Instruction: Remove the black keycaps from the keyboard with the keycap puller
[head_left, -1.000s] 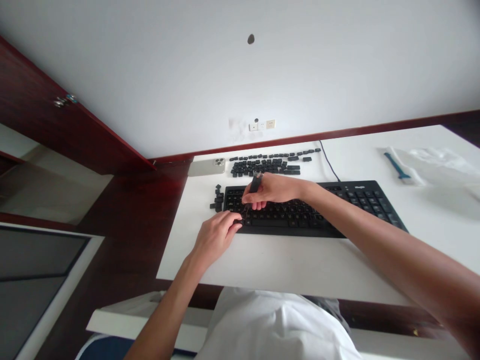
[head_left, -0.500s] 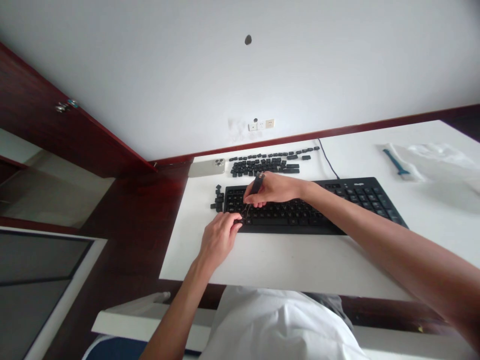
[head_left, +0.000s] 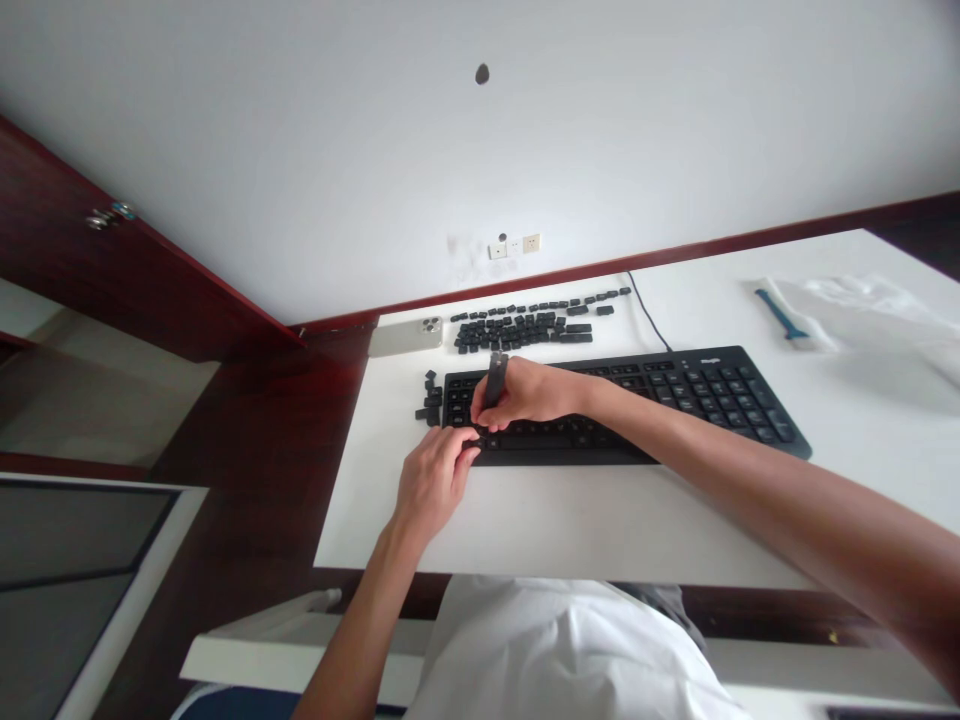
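My right hand [head_left: 519, 392] grips the tool [head_left: 496, 380], keyboard [head_left: 564, 444] beneath; what my left hand [head_left: 435, 474], just beside, holds I can't tell. A tool slip could jab it.

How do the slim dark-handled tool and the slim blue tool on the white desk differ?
The dark-handled tool is gripped in the right hand; the blue tool lies unheld. The dark-handled tool slants up over the long black keyboard, while the blue tool lies by crumpled translucent plastic. Both are narrow.
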